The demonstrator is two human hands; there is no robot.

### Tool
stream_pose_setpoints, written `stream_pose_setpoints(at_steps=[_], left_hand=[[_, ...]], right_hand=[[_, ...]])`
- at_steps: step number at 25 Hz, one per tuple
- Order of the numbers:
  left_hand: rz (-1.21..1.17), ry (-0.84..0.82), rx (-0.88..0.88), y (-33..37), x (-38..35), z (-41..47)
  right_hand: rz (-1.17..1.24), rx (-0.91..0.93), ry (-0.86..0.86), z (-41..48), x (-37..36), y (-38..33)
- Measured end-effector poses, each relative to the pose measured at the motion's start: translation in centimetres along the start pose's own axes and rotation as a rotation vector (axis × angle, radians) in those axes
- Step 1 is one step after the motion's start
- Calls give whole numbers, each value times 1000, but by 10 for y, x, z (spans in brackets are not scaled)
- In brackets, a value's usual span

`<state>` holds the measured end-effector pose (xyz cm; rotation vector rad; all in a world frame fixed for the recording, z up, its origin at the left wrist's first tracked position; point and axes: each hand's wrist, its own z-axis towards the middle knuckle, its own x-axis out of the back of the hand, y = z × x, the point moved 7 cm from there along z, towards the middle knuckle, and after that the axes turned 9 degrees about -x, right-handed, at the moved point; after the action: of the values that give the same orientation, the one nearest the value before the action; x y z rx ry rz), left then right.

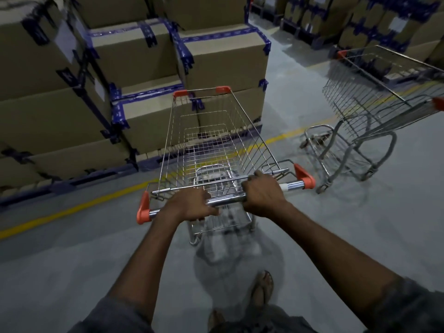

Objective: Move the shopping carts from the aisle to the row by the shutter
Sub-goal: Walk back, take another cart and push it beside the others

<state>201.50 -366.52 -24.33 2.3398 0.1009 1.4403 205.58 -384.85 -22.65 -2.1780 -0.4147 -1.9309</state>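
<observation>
Big brown boxes with blue tape are piled high on the left. A shopping cart stands on the gray floor, near the boxes, over a yellow line. A second cart stands apart on the right. The left hand and right hand curl their fingers round the first cart's shiny handle bar.
</observation>
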Motion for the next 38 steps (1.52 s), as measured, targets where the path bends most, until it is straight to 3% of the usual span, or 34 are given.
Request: stream_pose_setpoints(at_steps=[3,5,9,13,18,23,29,34,38], left_hand=[[106,204,-1,-16,-11,-39],[145,340,-17,-26,-17,-62],[141,292,72,-46,-28,-94],[32,295,218,-49,-44,-123],[-26,435,336,-23,-70,-157],[87,574,418,13,-85,-195],[311,493,732,27,-105,-231],[316,529,825,33,-118,-255],[325,649,838,31,-123,-280]], right_hand=[[33,95,90,-21,-12,-33],[62,110,61,-31,-15,-53],[74,201,-96,-41,-20,-85],[60,290,-135,-53,-21,-97],[86,387,91,-80,-13,-95],[28,481,120,-97,-19,-100],[86,657,333,-120,-21,-122],[148,723,432,-125,-28,-143],[215,780,513,-132,-27,-168]])
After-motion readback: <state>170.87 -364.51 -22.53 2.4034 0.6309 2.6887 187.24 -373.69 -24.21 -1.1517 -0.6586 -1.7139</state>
